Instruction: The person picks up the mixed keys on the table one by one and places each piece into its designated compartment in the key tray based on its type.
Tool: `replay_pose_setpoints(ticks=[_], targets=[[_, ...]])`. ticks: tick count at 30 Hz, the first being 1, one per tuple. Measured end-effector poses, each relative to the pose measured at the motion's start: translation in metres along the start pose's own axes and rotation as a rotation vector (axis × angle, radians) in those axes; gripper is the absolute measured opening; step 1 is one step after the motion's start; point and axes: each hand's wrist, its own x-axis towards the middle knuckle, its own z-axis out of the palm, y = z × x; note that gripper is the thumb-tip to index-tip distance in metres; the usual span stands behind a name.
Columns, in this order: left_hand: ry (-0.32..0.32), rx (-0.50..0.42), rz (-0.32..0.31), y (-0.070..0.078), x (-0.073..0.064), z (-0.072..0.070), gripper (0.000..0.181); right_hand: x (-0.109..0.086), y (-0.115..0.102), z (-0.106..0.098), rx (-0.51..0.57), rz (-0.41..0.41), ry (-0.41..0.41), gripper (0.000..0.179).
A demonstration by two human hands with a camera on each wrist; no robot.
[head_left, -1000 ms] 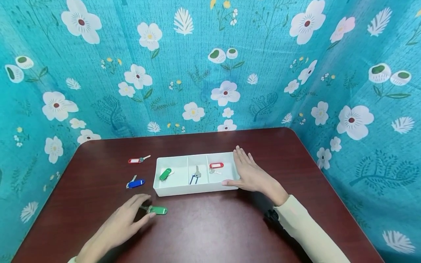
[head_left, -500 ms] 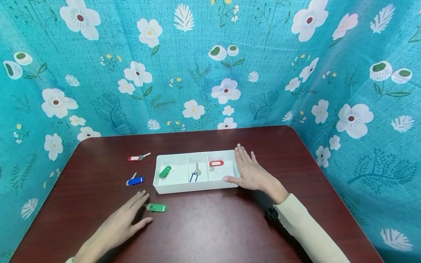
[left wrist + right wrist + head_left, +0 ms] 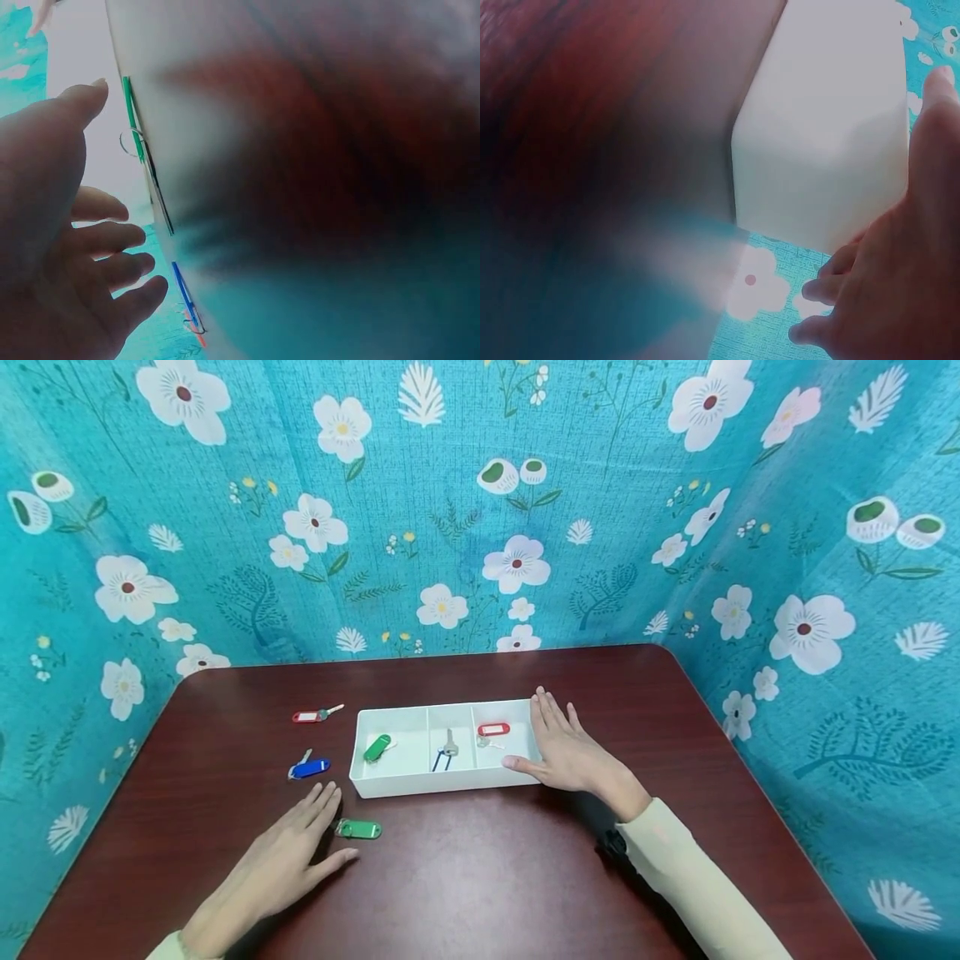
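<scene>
Dark table (image 3: 480,881), white three-part tray (image 3: 442,784), one key (image 3: 450,748) per compartment

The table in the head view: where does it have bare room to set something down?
The widest free patch is the front middle of the table, bordered by the three-compartment tray, left hand and right sleeve. The strip between tray and floral curtain is bare too. Around the tray's left end is crowded: red-tagged key, blue-tagged key, green-tagged key.

It's bright in here, with pale glare on the worktop (image 3: 480,885); both wrist views look hazy.
</scene>
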Motion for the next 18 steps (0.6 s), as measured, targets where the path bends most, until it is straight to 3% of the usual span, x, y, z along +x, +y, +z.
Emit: replay_pose_setpoints(ticks=[11,18], targets=[[-0.033,-0.042,0.007,-0.0011,0.003,-0.0012,0.089,0.0016,-0.0008,0.0062,-0.01,0.014,0.026,0.123],[-0.009,-0.021,0.041,-0.0033,0.0066,-0.0005,0.084,0.0014,-0.0029,0.0077,-0.002,0.034,0.04,0.124]])
